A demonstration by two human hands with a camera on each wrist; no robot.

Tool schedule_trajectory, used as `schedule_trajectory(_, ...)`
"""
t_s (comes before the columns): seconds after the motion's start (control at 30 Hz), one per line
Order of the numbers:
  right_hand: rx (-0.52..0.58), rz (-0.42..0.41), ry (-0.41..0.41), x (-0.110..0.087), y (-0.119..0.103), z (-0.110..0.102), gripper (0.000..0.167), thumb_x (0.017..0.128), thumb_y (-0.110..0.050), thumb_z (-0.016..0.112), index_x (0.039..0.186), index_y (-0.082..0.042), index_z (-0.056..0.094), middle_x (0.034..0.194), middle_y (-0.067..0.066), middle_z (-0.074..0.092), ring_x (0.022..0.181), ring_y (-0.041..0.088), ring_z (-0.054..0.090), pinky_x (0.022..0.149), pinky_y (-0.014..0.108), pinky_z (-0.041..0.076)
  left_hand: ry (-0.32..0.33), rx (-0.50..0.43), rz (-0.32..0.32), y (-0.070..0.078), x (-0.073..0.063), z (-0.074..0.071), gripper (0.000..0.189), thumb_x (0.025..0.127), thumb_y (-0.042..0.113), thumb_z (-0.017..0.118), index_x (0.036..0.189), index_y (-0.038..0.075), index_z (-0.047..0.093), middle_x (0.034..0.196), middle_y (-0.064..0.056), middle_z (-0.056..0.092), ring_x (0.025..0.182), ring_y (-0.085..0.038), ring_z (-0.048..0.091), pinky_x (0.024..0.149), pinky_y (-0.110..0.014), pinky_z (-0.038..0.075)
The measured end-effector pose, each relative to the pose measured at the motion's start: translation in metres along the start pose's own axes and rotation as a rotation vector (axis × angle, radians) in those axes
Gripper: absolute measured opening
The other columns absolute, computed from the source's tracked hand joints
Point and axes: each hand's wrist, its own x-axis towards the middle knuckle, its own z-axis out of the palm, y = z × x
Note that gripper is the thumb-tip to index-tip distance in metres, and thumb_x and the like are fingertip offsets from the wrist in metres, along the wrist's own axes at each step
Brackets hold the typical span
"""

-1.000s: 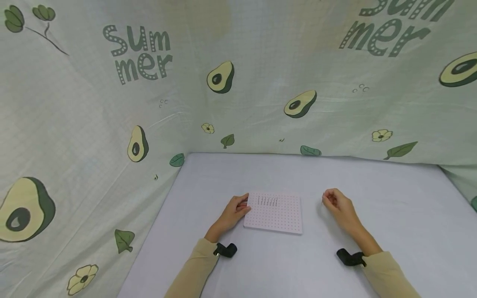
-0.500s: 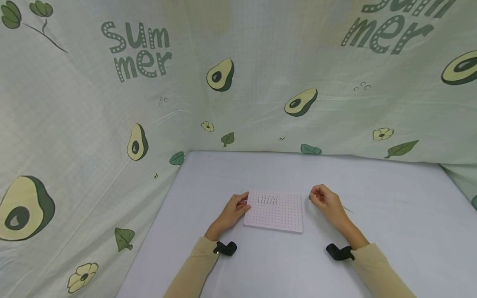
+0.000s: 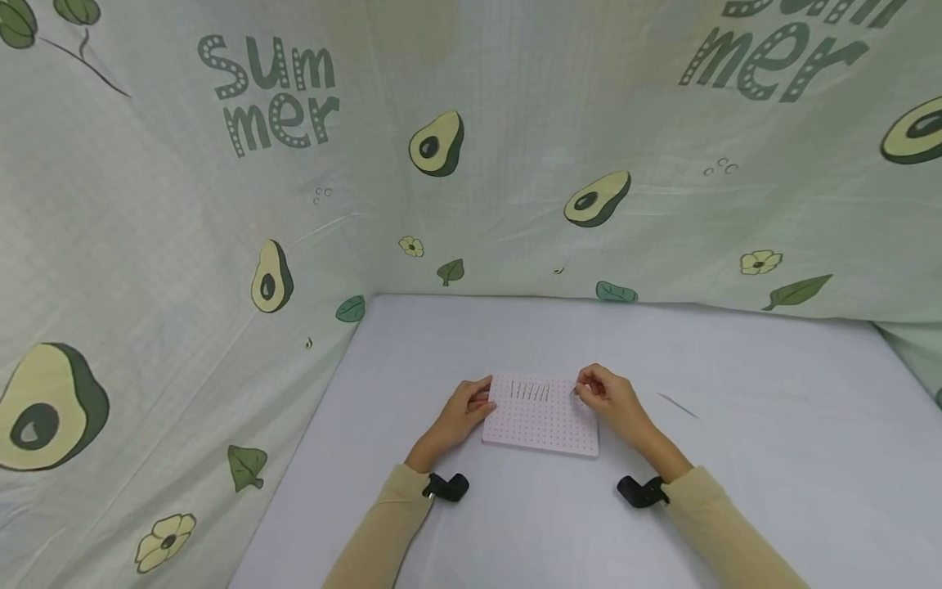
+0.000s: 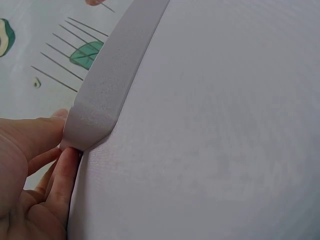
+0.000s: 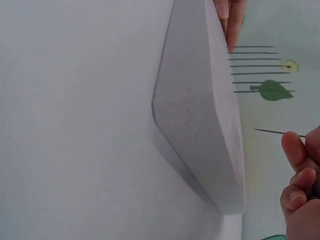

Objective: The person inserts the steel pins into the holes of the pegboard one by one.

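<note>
A pale pink board (image 3: 540,429) with rows of small holes lies on the table. Several thin dark needles (image 3: 530,392) stand upright in a row near its far edge. At the board's left side, my left hand (image 3: 458,415) grips the edge, with thumb and fingers at the corner in the left wrist view. My right hand (image 3: 612,402) is over the board's far right part. Between its thumb and index finger it pinches a needle (image 5: 270,131), whose point sticks out toward the standing row. Its other fingers are curled in.
Right of the board, another needle (image 3: 678,406) lies on the white tabletop (image 3: 773,458). A printed cloth (image 3: 515,164) with avocados hangs behind the table and along its left side. Both wrists carry black cameras (image 3: 642,492).
My right hand has moved left with the needle, from beside the board to over its right part, uncovering the needle on the table. My left hand stays at the board's edge.
</note>
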Motion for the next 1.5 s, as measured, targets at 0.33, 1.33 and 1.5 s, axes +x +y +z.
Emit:
schedule_trajectory(0.33,0.002,-0.011,-0.052,0.002,-0.005,0.017,0.010,0.091,0.006,0.066,0.095,-0.002,0.061,0.077,-0.001,0.050,0.070,0.011,0.045,0.055,0.019,0.038,-0.004,-0.008,0.002,-0.002,0.000,0.000,0.055,0.100,0.009,0.060,0.148,-0.008,0.038,0.128,-0.022,0.046,0.120,-0.033,0.055,0.103,-0.028,0.048)
schedule_trajectory(1.33,-0.103,-0.036,-0.062,0.001,-0.005,0.023,0.008,0.090,-0.001,0.071,0.095,-0.006,0.067,0.080,-0.004,0.057,0.071,0.010,0.048,0.059,0.021,0.043,-0.010,-0.021,0.017,0.038,-0.011,-0.006,0.052,0.099,-0.002,0.058,0.144,-0.017,0.037,0.125,-0.031,0.045,0.119,-0.041,0.054,0.103,-0.042,0.048)
schedule_trajectory(1.5,-0.097,-0.003,-0.081,-0.002,-0.004,0.017,0.007,0.091,-0.004,0.071,0.097,-0.006,0.068,0.083,-0.003,0.059,0.073,0.012,0.049,0.061,0.022,0.043,-0.011,-0.025,0.014,0.038,-0.011,-0.006,0.052,0.099,-0.003,0.057,0.144,-0.017,0.036,0.126,-0.031,0.045,0.119,-0.041,0.054,0.103,-0.041,0.048)
